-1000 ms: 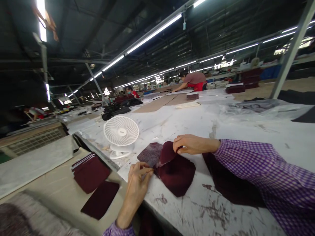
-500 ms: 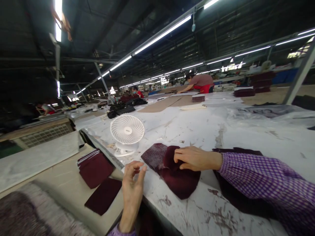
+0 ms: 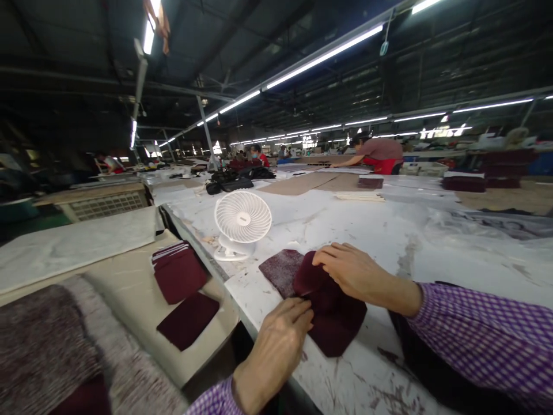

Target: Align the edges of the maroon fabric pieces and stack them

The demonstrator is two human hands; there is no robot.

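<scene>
Head view: left hand (image 3: 279, 334) at fabric (image 3: 339, 328) edge, wide tabletop (image 3: 328, 225) beyond.

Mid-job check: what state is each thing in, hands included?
Left hand: on the maroon fabric, fingers bent.
Right hand: on it too, fingers bent.
That maroon fabric: partly folded over.
White fan: upright; spinning or not, unclear.
Maroon stack: slightly spread.
Maroon piece beside it: lying flat.
Ceiling light: lit.
</scene>
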